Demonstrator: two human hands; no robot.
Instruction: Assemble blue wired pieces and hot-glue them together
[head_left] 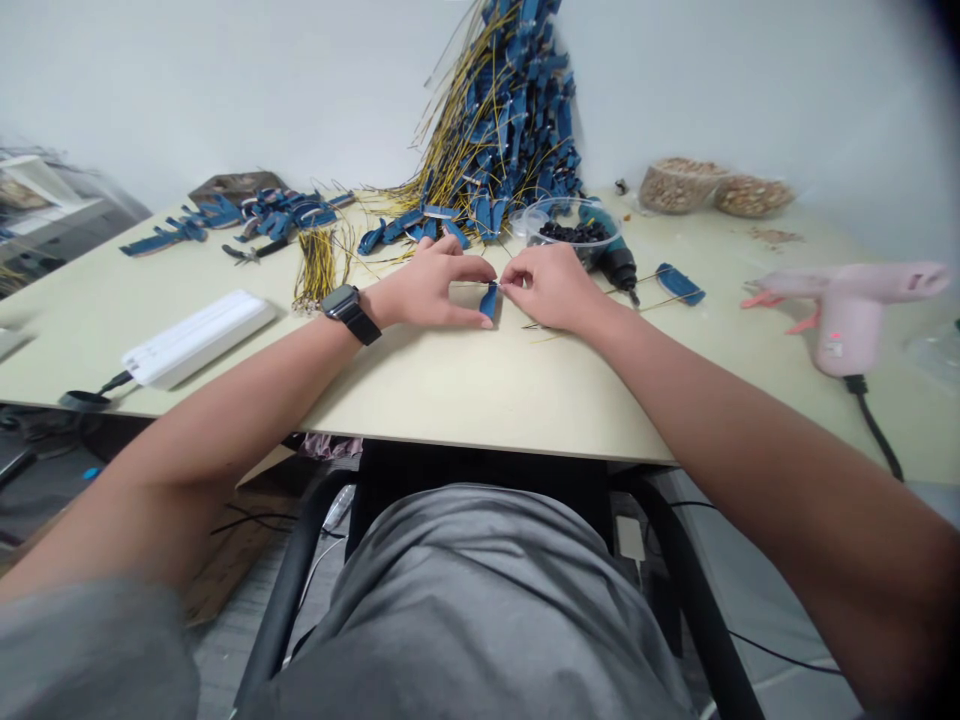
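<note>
Between the thumb and index finger of my left hand [431,284] is a small blue strip [488,300], held upright just above the table. My right hand [551,287] pinches at its upper end; something tiny and shiny shows at the fingertips, too small to make out. Thin wires [541,335] lie under my right hand. To the right, a blue piece with yellow wires [679,284] rests on the table. Behind my hands stands a clear round tub [534,222] with small black parts, and a teal and black power tool [616,262] leans beside it.
A tall heap of blue pieces with yellow wires [517,120] rises against the wall. Left are a wire bundle [315,268], pliers [256,250] and a white power strip [199,338]. A pink glue gun [847,310] and bags of small brown bits [679,186] are right.
</note>
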